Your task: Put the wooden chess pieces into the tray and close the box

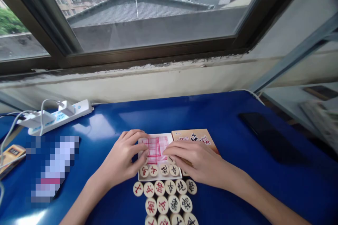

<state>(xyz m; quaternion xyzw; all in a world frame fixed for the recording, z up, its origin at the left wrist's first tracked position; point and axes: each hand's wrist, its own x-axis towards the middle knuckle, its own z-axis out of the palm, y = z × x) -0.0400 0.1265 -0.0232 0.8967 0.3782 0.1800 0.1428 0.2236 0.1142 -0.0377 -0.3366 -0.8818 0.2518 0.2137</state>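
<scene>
A white box [160,178] lies on the blue table, with a folded plastic sheet with red lines [155,147] inside it. Round chess pieces [164,169] form a row at its near end. My left hand [126,156] curves over the box's left edge, fingertips at the sheet. From the right, my right hand [194,158] reaches over the box's right side, its fingers bent around a piece that is partly hidden; its grip cannot be made out. Several more pieces [162,204] with red and black characters stand in rows nearer to me.
A tan printed box lid [194,136] lies partly under my right hand. A power strip [62,116] with cables and a blurred object [56,168] are on the left. A black phone [256,124] rests on the right. Behind the table [169,112] are a wall and window.
</scene>
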